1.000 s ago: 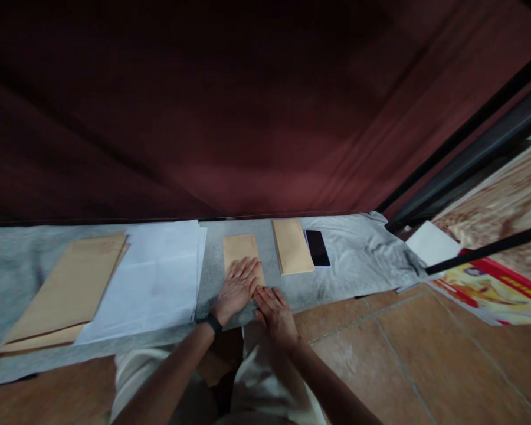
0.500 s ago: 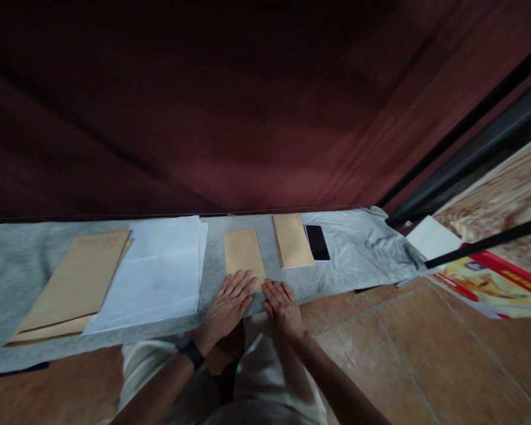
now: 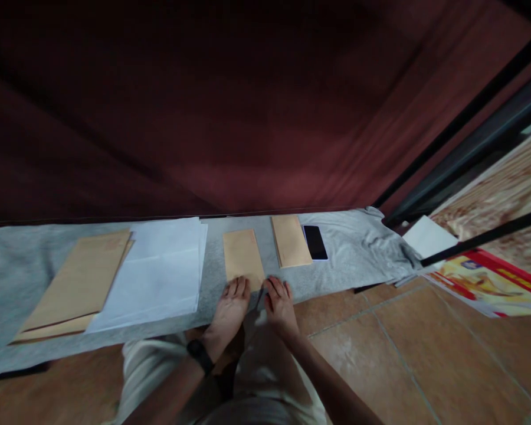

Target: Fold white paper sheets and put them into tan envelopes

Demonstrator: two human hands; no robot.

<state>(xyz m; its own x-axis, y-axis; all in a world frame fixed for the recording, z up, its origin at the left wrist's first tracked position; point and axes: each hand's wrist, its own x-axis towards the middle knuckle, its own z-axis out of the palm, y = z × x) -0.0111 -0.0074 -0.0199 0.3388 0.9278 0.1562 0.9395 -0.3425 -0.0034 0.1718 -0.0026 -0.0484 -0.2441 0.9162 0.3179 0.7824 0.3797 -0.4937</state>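
Observation:
A small tan paper envelope lies flat on the grey cloth in front of me. My left hand rests over its near left part, fingertips on the paper, fingers side by side and stretched forward. Close to the near right corner is my right hand, palm down with its fingers slightly apart; I cannot tell whether it touches the paper. Both hands look open. To the right lies a stack of similar tan envelopes, beside a dark-screened phone.
Left of centre, large white paper sheets lie next to larger brown envelopes. All rest on a grey cloth along a dark red curtain. A printed carton and dark metal bars stand at right.
My left hand has drawn back toward me, from lying flat over the envelope to its near edge, with its fingers closer together. My right hand has shifted only slightly.

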